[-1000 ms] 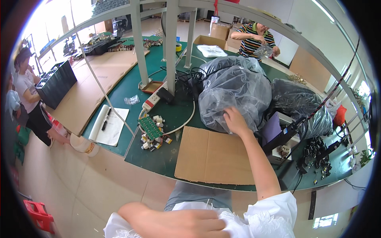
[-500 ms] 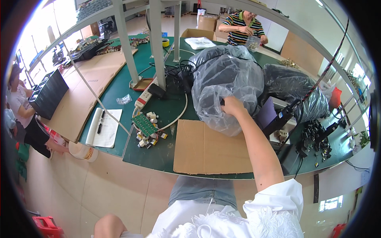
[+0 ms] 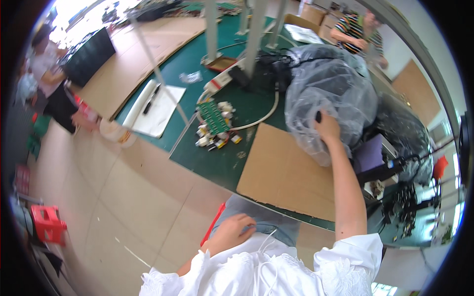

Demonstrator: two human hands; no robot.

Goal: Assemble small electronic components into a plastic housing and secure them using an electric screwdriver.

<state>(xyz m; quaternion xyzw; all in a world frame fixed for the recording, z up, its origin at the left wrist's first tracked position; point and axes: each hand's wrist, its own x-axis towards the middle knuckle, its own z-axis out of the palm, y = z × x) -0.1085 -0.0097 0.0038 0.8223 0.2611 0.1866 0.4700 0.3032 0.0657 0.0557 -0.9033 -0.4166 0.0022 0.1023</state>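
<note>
My right hand (image 3: 328,126) is closed on a small black piece (image 3: 318,117), whose kind I cannot make out. It is at the mouth of a large clear plastic bag (image 3: 340,84) that seems to hold dark contents. Down at my lap, my left hand (image 3: 236,230) lies loosely over my jeans, its fingers slightly bent and nothing visible in it. On the table in front of me is a flat cardboard sheet (image 3: 286,170).
Green circuit boards (image 3: 214,117) lie among small white parts, left of the cardboard. Beyond are a notebook (image 3: 165,116) with a pen, a power strip (image 3: 224,80) and grey posts (image 3: 255,39). A purple-sided box (image 3: 369,154) and black cables stand right. Two people work nearby.
My right hand has drawn back a little from inside the bag, and a black piece now shows in its fingers. My left hand has come into view at my lap. The view has turned left.
</note>
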